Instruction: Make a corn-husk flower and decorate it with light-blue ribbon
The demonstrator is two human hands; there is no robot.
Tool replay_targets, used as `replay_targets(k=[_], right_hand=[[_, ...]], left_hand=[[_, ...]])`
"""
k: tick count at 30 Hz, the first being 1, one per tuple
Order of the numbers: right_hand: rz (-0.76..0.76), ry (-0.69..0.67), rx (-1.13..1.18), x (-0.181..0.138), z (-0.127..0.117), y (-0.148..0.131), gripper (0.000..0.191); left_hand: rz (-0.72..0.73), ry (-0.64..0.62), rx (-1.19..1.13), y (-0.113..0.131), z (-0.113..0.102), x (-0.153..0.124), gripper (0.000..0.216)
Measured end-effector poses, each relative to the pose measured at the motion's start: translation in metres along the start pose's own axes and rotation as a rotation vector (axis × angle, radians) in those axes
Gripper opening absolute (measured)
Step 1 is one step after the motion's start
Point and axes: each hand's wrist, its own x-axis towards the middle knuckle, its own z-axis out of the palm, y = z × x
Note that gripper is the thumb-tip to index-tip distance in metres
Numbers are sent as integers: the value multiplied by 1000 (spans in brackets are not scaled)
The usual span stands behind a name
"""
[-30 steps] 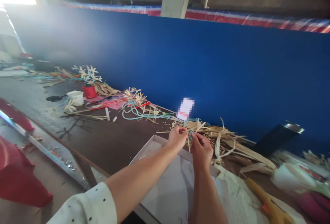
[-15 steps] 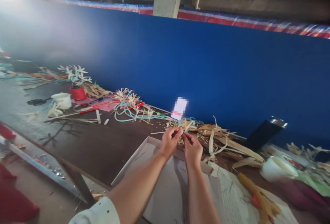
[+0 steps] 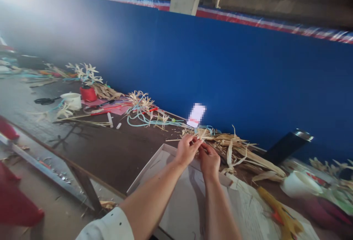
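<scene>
My left hand and my right hand meet over the far edge of a shallow cardboard tray. Thumb and fingers are pinched together on both, the fingertips almost touching. Whatever is between them is too small and too covered to name. Pale dried strips show just beyond the fingertips; I cannot tell if they are held or lie behind. A heap of dried corn husks lies right of my hands. Past them a small pale pixelated panel stands near the blue wall.
Light-blue cords with husk flowers lie to the left, near a red thread spool, a white cup and black scissors. Rightward are a black flask, a white bowl and a yellow glue gun.
The whole view has shifted slightly, so things appear a little further right. My hands stay pinched together over the tray's far edge, with the fingers slightly re-angled.
</scene>
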Motion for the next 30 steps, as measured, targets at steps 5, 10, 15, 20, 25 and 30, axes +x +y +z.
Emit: replay_targets(k=[5, 10, 15, 20, 25, 30], right_hand=[[-11, -14, -21, -1, 0, -2, 31], [-4, 4, -26, -1, 1, -1, 31], [-2, 4, -22, -2, 2, 1, 33], [-37, -15, -51, -4, 2, -3, 34], [-3, -15, -26, -5, 2, -6, 36], [6, -9, -24, -4, 2, -9, 34]], left_hand=[[-21, -7, -7, 1, -1, 0, 16], [-11, -17, -33, 3, -3, 0, 14], [12, -1, -14, 5, -3, 0, 13], [49, 21, 16, 6, -3, 0, 13], [66, 41, 39, 6, -4, 0, 15], [58, 8, 3, 2, -4, -1, 16]])
